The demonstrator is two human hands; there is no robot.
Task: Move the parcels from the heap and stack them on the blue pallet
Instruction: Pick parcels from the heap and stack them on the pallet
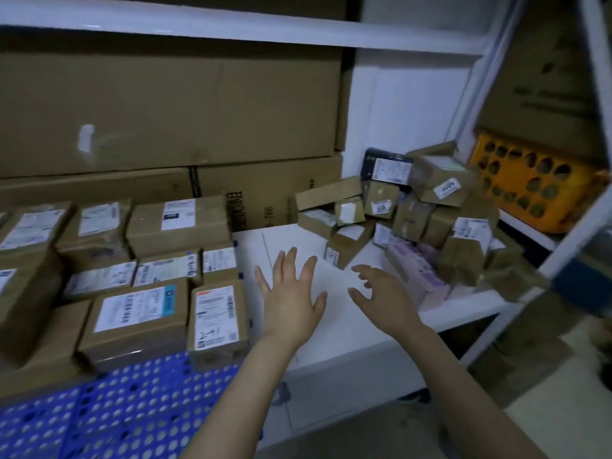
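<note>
Head view: your left hand (pixel 291 294) and right hand (pixel 385 293) spread, empty, over white table (pixel 344 329); brown cardboard parcel heap (pixel 414 210) just beyond, far right corner.

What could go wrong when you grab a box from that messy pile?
The heap is jumbled, its boxes leaning on each other. If the right hand pulls a low one, such as the small tilted box, those above may tumble. The pink parcel lies near the front edge of the white shelf and might slide off. The left hand is empty too, so nothing steadies the pile.
</note>
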